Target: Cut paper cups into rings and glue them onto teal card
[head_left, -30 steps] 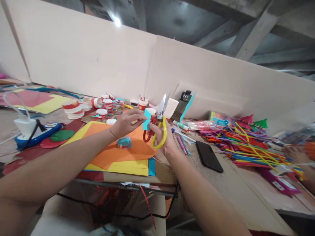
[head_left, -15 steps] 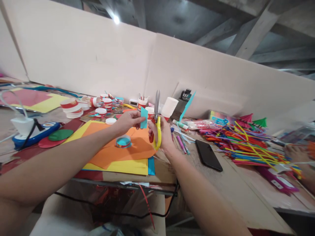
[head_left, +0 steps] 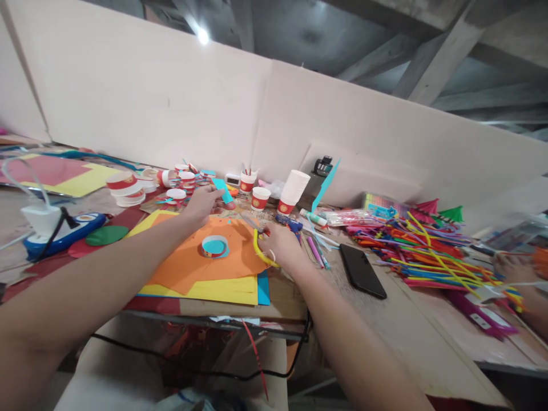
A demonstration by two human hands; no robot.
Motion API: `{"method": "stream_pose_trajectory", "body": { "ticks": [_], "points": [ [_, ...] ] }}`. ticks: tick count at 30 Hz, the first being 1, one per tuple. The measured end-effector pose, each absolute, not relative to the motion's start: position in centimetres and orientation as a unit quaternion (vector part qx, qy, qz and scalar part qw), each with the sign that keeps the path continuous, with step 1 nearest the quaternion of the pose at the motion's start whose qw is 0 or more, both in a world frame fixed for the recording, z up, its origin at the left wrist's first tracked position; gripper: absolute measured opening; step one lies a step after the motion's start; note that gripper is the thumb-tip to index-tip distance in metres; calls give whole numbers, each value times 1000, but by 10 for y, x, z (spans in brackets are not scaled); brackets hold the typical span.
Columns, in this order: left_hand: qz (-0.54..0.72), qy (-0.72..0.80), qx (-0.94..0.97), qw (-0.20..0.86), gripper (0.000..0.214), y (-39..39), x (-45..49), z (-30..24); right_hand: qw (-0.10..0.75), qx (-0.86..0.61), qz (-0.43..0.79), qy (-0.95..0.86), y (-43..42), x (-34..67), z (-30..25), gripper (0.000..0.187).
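My left hand (head_left: 204,204) pinches a small piece of light blue paper (head_left: 223,190), held up over the back of the orange sheet. In my right hand (head_left: 280,245) is a pair of scissors (head_left: 260,251) with yellow and red handles; the blades point left and away, apart from the paper. Below and between the hands, a short cup ring (head_left: 206,251) with light blue paper inside rests on the orange paper (head_left: 184,268). Yellow paper (head_left: 222,292) lies beneath that. A red-and-white paper cup (head_left: 261,200) stands behind the scissors.
Cut cups (head_left: 126,188) and a blue power strip (head_left: 64,237) sit left. To the right are a stack of paper cups (head_left: 295,188), a black phone (head_left: 363,271) and coloured pipe cleaners (head_left: 428,251). Another person's hand (head_left: 514,268) shows at the far right.
My left hand has moved left and slightly up with the blue paper, which now tilts. My right hand has lowered, and the scissors have swung from upright to pointing left.
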State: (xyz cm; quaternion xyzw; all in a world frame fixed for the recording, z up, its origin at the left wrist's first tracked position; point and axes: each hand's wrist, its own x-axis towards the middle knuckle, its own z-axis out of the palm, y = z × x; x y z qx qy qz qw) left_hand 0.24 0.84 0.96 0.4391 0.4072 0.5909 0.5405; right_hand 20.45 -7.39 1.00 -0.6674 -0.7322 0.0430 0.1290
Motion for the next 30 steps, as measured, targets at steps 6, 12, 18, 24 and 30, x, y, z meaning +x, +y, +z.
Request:
{"method": "stream_pose_trajectory", "body": {
  "ticks": [6,12,18,24,30],
  "points": [
    [582,380,468,545,20,11,0,8,58,-655,12,-753,-82,196,11,26],
    [584,397,470,531,15,10,-1,12,49,-650,13,-758,-85,193,11,31],
    [581,391,471,536,17,19,-3,3,72,-647,7,-759,-82,195,8,29],
    [553,384,486,557,24,21,-3,-4,71,-635,9,-769,-81,195,4,25],
    [521,403,502,560,29,20,-2,-5,75,-615,14,-785,-84,196,9,30]
  ]
}}
